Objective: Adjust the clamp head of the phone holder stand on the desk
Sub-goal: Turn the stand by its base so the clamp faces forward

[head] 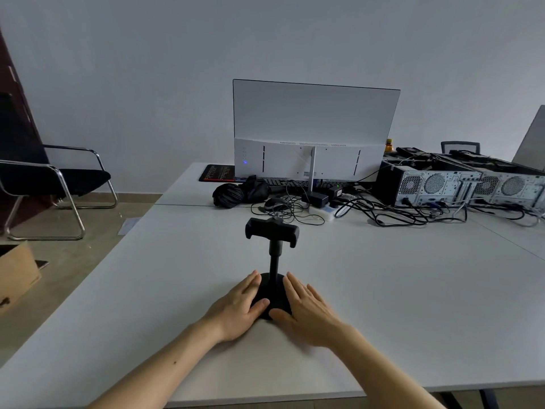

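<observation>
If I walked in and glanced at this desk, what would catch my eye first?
Most likely the black phone holder stand in the middle of the white desk, with the left hand and right hand resting flat on either side of its round base. Behind it a white monitor shows its back, and a tangle of black cables runs right toward computer cases lying on their sides.

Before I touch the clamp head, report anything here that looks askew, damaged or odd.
Nothing about the phone holder stand stands out: it is upright, clamp head level and empty, left hand and right hand flanking its base. The only disorder is the tangled cables behind it.
</observation>
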{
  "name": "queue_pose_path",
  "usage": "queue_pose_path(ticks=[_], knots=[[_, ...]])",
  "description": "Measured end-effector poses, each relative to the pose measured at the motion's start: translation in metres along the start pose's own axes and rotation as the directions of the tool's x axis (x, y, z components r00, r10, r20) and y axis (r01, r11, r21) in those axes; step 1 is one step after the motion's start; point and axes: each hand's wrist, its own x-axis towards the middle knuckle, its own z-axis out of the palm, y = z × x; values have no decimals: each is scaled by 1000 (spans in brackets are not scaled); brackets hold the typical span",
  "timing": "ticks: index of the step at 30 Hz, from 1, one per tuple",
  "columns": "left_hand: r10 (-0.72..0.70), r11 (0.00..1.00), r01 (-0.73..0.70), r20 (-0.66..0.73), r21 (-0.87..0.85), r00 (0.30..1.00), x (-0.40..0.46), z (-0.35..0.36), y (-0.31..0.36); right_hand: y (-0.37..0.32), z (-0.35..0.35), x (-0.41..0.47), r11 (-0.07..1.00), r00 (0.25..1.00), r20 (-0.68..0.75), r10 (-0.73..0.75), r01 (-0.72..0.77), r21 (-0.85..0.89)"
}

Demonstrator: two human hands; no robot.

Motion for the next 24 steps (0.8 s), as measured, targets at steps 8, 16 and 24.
queue_pose_path(ticks=[8, 16, 24], knots=[[-35, 996, 42, -92, 73, 995, -12, 9, 16, 23, -9, 6, 993, 990, 79, -120, 120, -4], [-51, 994, 63, -125, 93, 991, -14, 11, 16, 29, -7, 10, 990, 987, 76, -141, 140, 21], [-56, 993, 68, -116, 97, 992, -14, 11, 16, 31, -5, 10, 989, 986, 72, -148, 147, 25]])
